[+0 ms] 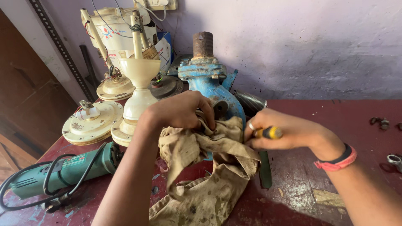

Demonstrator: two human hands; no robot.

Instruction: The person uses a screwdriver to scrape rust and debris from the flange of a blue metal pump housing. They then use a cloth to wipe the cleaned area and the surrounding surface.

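A blue water pump point(211, 81) with a rusty pipe stub on top stands at the back of the dark red bench point(301, 180). A stained beige cloth point(209, 167) is draped over its front and hangs toward me. My left hand point(182, 111) presses the cloth's upper edge against the pump body. My right hand point(284, 132) grips a tool with a yellow handle point(270, 133), pointed at the pump; the tool's tip is hidden behind the cloth.
A green angle grinder point(63, 169) with a black cord lies at the front left. Cream ceiling-fan parts point(125, 88) stand behind it by the wall. Small metal fittings point(381, 122) and a ring point(393, 159) lie at the right edge.
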